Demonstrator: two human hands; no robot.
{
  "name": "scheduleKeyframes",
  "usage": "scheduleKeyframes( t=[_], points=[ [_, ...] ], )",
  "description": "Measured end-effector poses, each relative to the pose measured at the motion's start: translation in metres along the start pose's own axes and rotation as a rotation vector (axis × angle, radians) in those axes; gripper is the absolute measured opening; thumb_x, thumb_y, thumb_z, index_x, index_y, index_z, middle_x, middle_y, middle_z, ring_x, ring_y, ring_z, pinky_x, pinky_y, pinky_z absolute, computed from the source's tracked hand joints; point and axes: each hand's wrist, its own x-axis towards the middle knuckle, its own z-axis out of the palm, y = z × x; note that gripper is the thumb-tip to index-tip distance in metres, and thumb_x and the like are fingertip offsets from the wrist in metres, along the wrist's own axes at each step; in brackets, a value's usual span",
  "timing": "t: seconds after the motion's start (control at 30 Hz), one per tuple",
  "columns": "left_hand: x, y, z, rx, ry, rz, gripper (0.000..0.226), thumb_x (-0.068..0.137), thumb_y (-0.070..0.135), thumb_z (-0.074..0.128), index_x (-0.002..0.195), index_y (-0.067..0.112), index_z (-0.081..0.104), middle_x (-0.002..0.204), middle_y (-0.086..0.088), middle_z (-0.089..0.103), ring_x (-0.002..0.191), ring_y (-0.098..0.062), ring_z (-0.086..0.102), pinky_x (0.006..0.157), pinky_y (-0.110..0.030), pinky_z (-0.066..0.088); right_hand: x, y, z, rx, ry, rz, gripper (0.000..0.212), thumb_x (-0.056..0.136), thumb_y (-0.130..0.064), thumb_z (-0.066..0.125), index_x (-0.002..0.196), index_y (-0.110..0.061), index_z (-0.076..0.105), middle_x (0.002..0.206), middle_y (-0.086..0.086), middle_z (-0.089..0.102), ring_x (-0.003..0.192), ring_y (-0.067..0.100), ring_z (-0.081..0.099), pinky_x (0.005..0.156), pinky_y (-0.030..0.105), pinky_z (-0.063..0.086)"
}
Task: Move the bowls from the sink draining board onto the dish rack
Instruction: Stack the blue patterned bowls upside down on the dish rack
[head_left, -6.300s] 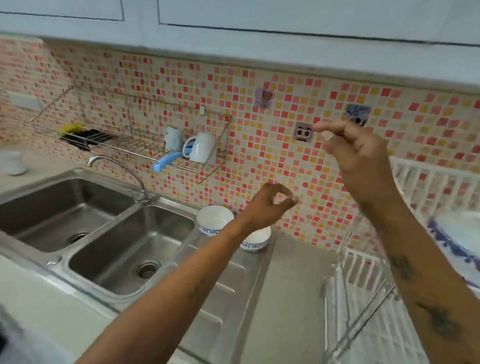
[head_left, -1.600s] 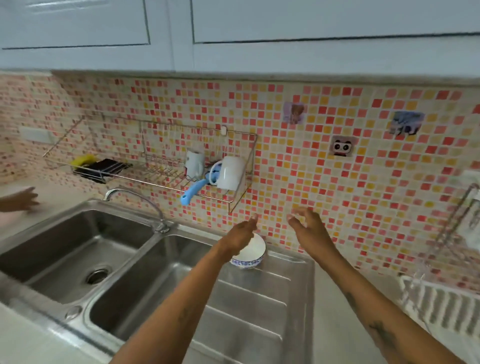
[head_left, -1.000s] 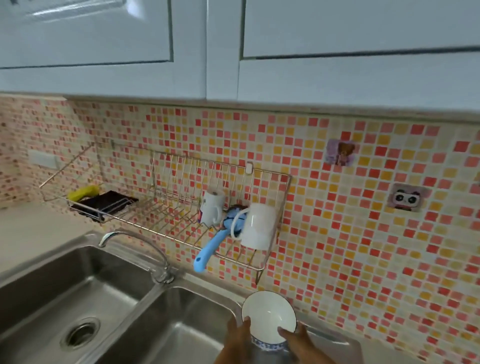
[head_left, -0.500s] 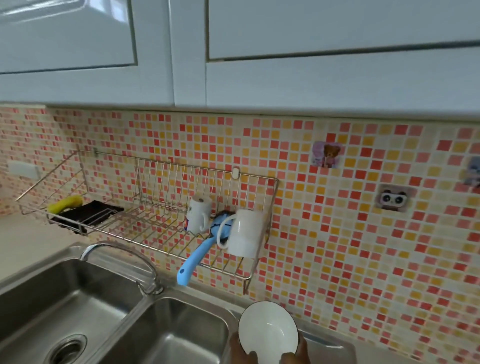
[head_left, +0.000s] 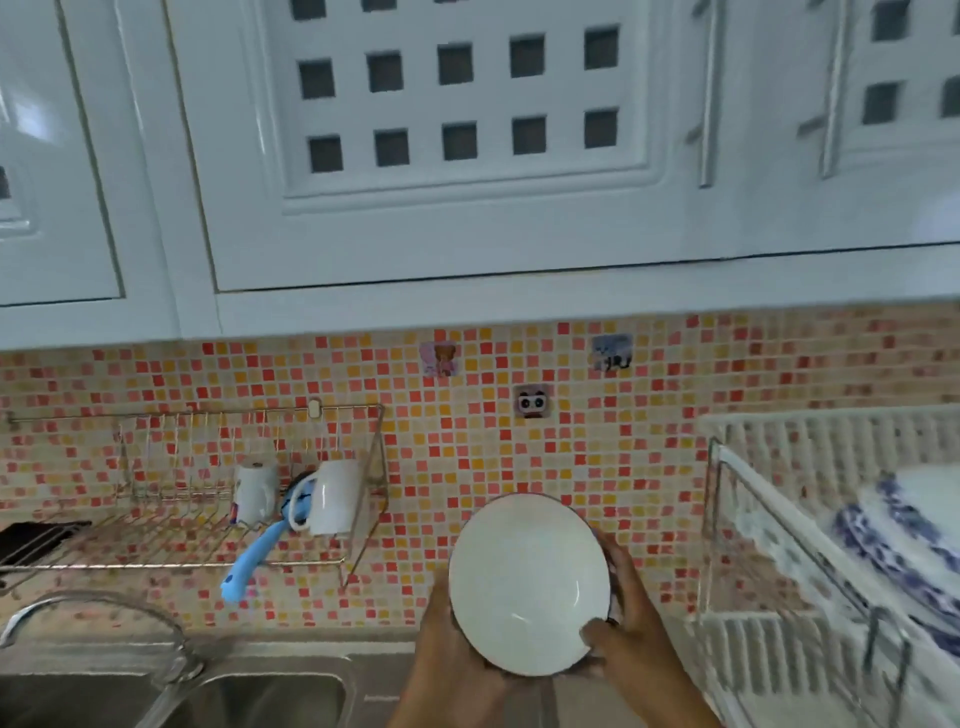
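Note:
I hold a white bowl (head_left: 524, 582) in both hands, lifted above the counter and tilted so its inside faces me. My left hand (head_left: 452, 660) cups it from below on the left. My right hand (head_left: 631, 629) grips its right rim, thumb on the inner edge. The white dish rack (head_left: 769, 525) stands at the right, with blue-patterned plates (head_left: 904, 535) on its upper tier. The draining board is mostly hidden below the bowl and hands.
A wire wall shelf (head_left: 182, 530) at the left holds two white mugs (head_left: 332, 496) and a blue-handled brush (head_left: 249, 561). The tap (head_left: 104, 618) and sink basin (head_left: 249, 701) lie at the lower left. White cabinets (head_left: 457, 156) hang overhead.
The bowl has come up off the draining board and moved right, now held by both hands. The view has swung up and right, bringing the dish rack into sight.

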Motion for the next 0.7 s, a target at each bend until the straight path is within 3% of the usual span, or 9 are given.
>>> scheduleKeyframes(
  t=[0.03, 0.1, 0.13, 0.2, 0.27, 0.4, 0.53, 0.6, 0.7],
  points=[
    [-0.002, -0.003, 0.009, -0.002, -0.036, -0.022, 0.037, 0.102, 0.031, 0.038, 0.111, 0.002, 0.060, 0.134, -0.023, 0.051, 0.090, -0.035, 0.060, 0.064, -0.046, 0.062, -0.007, -0.020, -0.007, -0.027, -0.009, -0.041, 0.078, 0.053, -0.011, 0.061, 0.118, -0.048, 0.042, 0.125, -0.024, 0.045, 0.121, 0.022, 0.048, 0.083, 0.036, 0.056],
    [-0.018, 0.002, 0.040, -0.009, -0.228, -0.121, 0.054, 0.100, 0.042, 0.037, 0.130, 0.002, 0.059, 0.134, -0.022, 0.056, 0.115, -0.046, 0.059, 0.095, -0.062, 0.049, -0.022, -0.057, -0.027, -0.072, 0.000, -0.158, 0.076, 0.070, -0.004, 0.061, 0.118, -0.058, 0.039, 0.134, -0.028, 0.041, 0.125, 0.020, 0.048, 0.090, 0.047, 0.055],
    [-0.028, 0.002, 0.057, 0.024, -0.358, -0.170, 0.062, 0.096, 0.051, 0.040, 0.127, 0.004, 0.063, 0.133, -0.024, 0.059, 0.121, -0.050, 0.056, 0.099, -0.066, 0.044, -0.030, -0.076, -0.038, -0.112, 0.017, -0.219, 0.079, 0.080, 0.003, 0.056, 0.117, -0.065, 0.038, 0.139, -0.027, 0.038, 0.129, 0.019, 0.045, 0.098, 0.052, 0.050],
    [-0.052, -0.004, 0.091, 0.110, -0.544, -0.204, 0.069, 0.088, 0.064, 0.043, 0.117, 0.009, 0.071, 0.128, -0.026, 0.064, 0.116, -0.052, 0.059, 0.090, -0.067, 0.050, -0.045, -0.106, -0.062, -0.246, 0.067, -0.307, 0.085, 0.090, 0.003, 0.046, 0.112, -0.079, 0.033, 0.144, -0.028, 0.034, 0.134, 0.013, 0.041, 0.105, 0.050, 0.044],
    [-0.062, -0.021, 0.119, 0.182, -0.599, -0.192, 0.069, 0.084, 0.068, 0.043, 0.115, 0.014, 0.073, 0.127, -0.023, 0.066, 0.117, -0.050, 0.060, 0.091, -0.066, 0.049, -0.055, -0.131, -0.089, -0.352, 0.112, -0.380, 0.081, 0.095, -0.004, 0.044, 0.113, -0.081, 0.027, 0.145, -0.028, 0.036, 0.134, 0.009, 0.040, 0.106, 0.044, 0.045],
    [-0.057, -0.049, 0.160, 0.324, -0.661, -0.259, 0.078, 0.074, 0.073, 0.048, 0.124, 0.017, 0.069, 0.135, -0.021, 0.061, 0.128, -0.048, 0.052, 0.108, -0.065, 0.033, -0.064, -0.165, -0.148, -0.316, 0.133, -0.340, 0.070, 0.098, -0.003, 0.042, 0.113, -0.071, 0.037, 0.126, -0.032, 0.050, 0.114, -0.002, 0.052, 0.074, 0.020, 0.058],
    [-0.053, -0.076, 0.202, 0.360, -0.676, -0.224, 0.074, 0.077, 0.072, 0.052, 0.128, 0.020, 0.064, 0.133, -0.020, 0.063, 0.125, -0.048, 0.054, 0.111, -0.064, 0.033, -0.060, -0.186, -0.196, -0.198, 0.079, -0.206, 0.046, 0.093, -0.034, 0.050, 0.128, -0.062, 0.038, 0.137, -0.020, 0.051, 0.122, 0.014, 0.054, 0.089, 0.044, 0.056],
    [-0.052, -0.091, 0.220, 0.409, -0.662, -0.120, 0.068, 0.077, 0.070, 0.052, 0.122, 0.022, 0.067, 0.127, -0.017, 0.068, 0.119, -0.045, 0.060, 0.101, -0.064, 0.044, -0.052, -0.193, -0.219, -0.166, 0.077, -0.133, 0.051, 0.084, -0.055, 0.046, 0.134, -0.050, 0.040, 0.136, -0.013, 0.054, 0.118, 0.017, 0.058, 0.092, 0.043, 0.055],
    [-0.047, -0.115, 0.237, 0.484, -0.580, 0.098, 0.065, 0.083, 0.069, 0.045, 0.130, 0.026, 0.061, 0.128, -0.012, 0.066, 0.116, -0.037, 0.064, 0.092, -0.057, 0.054, -0.040, -0.202, -0.245, -0.140, 0.133, -0.035, 0.060, 0.090, -0.064, 0.029, 0.133, -0.027, 0.050, 0.132, 0.005, 0.058, 0.114, 0.024, 0.060, 0.102, 0.047, 0.047]
  ],
)
